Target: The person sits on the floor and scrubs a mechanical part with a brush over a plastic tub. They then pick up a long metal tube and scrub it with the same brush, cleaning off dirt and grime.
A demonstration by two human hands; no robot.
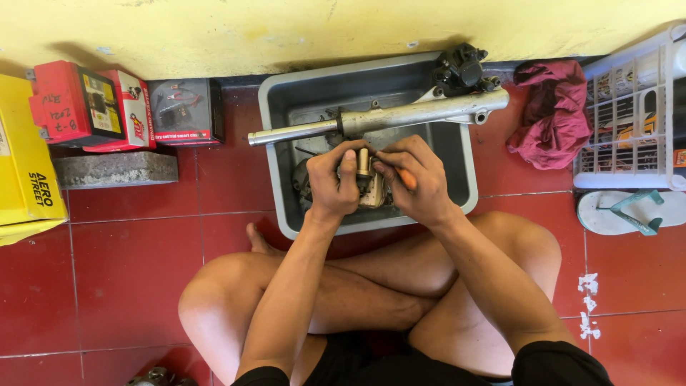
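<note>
The small brass-coloured cylinder (364, 163) stood upright, its long axis running near to far, over the grey plastic tub (457, 196). The left hand (334, 179) curled tight around it from the left, thumb up along its side. The right hand (414, 179) was pressed in from the right, fingers pinched on an orange-handled tool (407, 179) pointing left at the cylinder. A silver fork tube (379, 118) lay across the tub, left to right.

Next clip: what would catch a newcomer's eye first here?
Both hands, left hand and right hand, meet over a grey tub on the red tiled floor, gripping a small brass-coloured part. A long silver fork tube lies across the tub's rim.
</note>
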